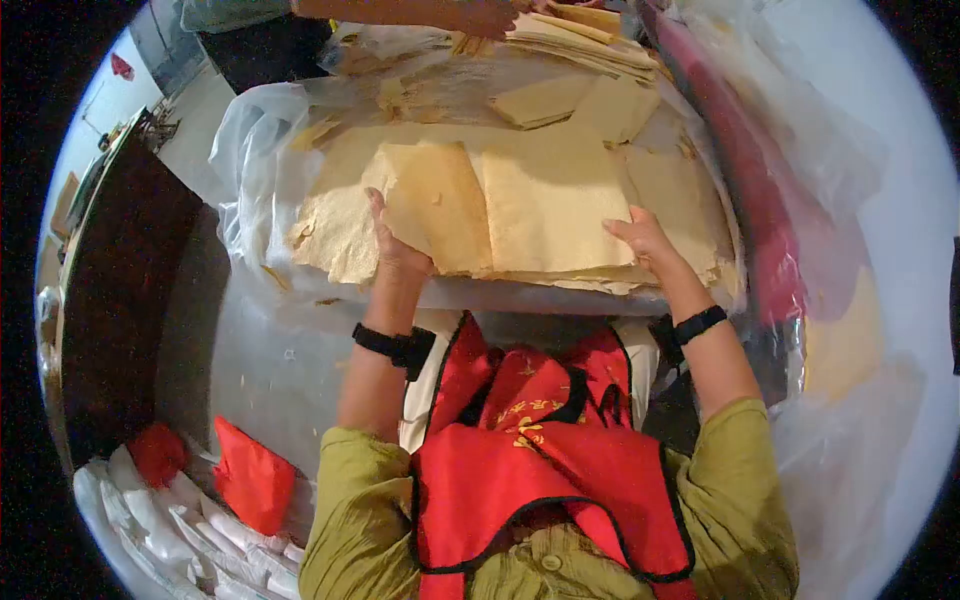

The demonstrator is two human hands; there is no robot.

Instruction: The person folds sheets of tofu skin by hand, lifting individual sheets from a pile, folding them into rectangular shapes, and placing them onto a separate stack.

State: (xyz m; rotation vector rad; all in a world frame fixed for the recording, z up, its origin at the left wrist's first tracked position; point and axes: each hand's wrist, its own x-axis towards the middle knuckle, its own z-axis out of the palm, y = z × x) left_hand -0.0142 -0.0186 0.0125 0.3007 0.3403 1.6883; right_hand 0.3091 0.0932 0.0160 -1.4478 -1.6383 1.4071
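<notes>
while the right hand (650, 242) pinches the thin, yellow, papery sheet (550, 205) atop a pile, the left hand (403, 258) spreads its thumb, fingers hidden; two sides held likely keep it flat.

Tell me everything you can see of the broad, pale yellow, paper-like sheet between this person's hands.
The broad, pale yellow, paper-like sheet looks thin and matte, with a deeper golden band left of a lengthwise line near its middle. It lies roughly flat on similar, ragged-edged yellow layers. The left hand is at its left side, and the right thumb rests on its right edge. Whether it is one piece is unclear.
</notes>
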